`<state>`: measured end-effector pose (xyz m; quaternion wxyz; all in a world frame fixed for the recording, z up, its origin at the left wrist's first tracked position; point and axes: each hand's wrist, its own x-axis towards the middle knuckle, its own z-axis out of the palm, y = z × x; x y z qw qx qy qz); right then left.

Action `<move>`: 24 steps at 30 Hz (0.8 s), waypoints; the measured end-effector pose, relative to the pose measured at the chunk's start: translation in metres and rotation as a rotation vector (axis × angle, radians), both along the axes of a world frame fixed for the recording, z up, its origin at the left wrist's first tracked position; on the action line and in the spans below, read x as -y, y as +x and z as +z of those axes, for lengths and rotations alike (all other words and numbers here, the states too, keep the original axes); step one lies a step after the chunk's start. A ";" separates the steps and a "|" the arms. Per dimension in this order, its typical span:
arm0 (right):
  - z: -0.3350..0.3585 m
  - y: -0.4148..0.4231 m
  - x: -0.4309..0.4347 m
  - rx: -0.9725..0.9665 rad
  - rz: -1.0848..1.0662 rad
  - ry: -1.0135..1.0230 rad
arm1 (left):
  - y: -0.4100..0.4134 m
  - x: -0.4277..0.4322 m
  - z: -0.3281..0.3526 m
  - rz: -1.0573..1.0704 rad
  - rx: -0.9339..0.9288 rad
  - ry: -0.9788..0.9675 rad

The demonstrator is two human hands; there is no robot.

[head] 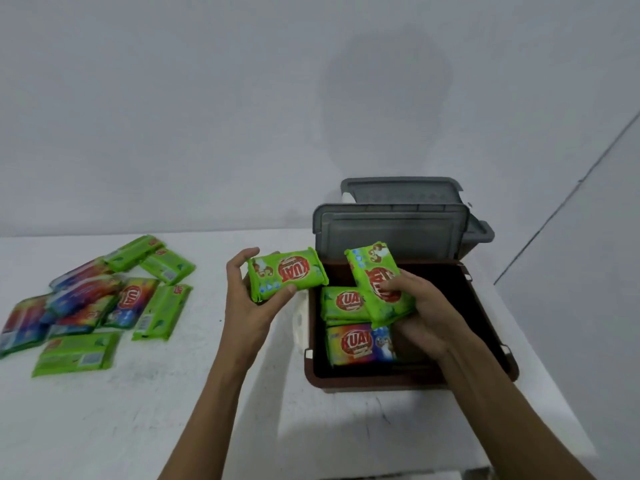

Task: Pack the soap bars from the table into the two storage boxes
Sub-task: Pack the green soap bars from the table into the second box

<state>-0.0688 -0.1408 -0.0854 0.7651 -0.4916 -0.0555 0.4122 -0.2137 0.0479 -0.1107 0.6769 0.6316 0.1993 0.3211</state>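
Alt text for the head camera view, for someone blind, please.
A person's right hand holds a green soap bar over an open brown storage box with other bars inside; the left hand holds another green bar beside it. More wrapped bars lie heaped on the white table at left.

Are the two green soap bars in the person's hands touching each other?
Apart. The head view shows grey lid between the left-hand soap bar and the right-hand soap bar.
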 end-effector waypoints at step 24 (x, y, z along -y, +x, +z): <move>-0.048 0.022 -0.003 0.565 0.005 -0.433 | 0.031 0.020 -0.015 0.112 0.022 -0.127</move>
